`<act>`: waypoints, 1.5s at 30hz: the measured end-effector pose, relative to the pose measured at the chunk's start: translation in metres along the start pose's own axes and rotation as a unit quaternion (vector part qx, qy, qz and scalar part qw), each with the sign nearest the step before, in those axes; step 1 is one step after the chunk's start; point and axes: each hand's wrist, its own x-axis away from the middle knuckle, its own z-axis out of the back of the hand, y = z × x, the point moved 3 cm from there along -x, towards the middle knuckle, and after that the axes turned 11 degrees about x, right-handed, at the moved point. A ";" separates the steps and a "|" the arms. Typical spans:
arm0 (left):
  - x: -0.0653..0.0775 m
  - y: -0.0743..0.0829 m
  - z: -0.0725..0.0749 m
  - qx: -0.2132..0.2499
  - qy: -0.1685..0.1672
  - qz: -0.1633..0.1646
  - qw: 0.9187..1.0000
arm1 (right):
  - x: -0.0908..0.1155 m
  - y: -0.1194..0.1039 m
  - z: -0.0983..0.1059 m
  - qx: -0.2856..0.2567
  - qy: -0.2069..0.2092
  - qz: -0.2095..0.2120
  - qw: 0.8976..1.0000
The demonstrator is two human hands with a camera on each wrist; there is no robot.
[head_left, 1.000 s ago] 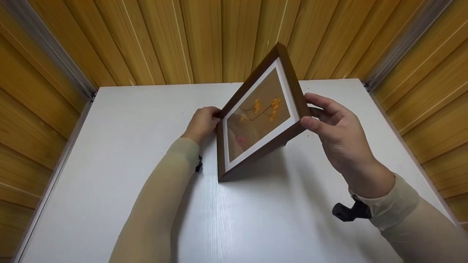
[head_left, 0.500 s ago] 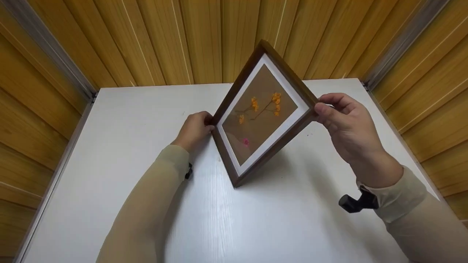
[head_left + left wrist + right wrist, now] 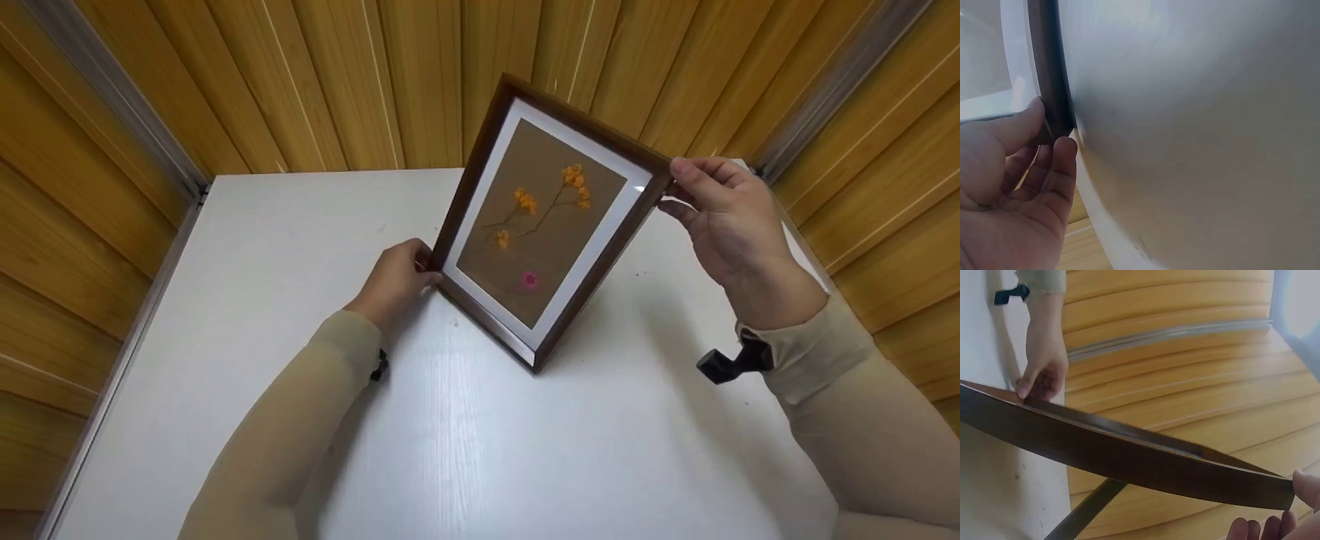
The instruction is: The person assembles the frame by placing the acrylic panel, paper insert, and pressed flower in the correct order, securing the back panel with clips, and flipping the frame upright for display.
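Observation:
A brown picture frame [image 3: 544, 217] with a white mat is held tilted between both hands, its front facing me. Behind the glass lie sprigs of orange flowers [image 3: 574, 176] and one pink flower [image 3: 529, 280]. My left hand [image 3: 394, 281] pinches the lower left corner; the left wrist view shows its thumb [image 3: 1030, 121] on the front rim. At the upper right corner my right hand [image 3: 735, 217] grips with the thumb in front and fingers behind. The frame's bottom corner points down, close over the table. In the right wrist view a dark stand leg [image 3: 1086, 509] sticks out behind the frame.
The white table [image 3: 300, 225] spreads under both hands. Yellow wood-look panels [image 3: 337, 75] rise behind it and at both sides, with grey metal posts [image 3: 120, 82] in the corners. A black wrist mount [image 3: 731, 364] hangs under the right sleeve.
The picture frame has turned to face me more squarely, and its bottom corner has swung right. My right hand has moved up and right with its corner; my left hand has shifted slightly down and left.

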 end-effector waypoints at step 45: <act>0.043 0.009 -0.032 -0.060 0.031 0.010 0.998 | -0.139 0.013 -0.030 0.219 0.100 -0.034 0.970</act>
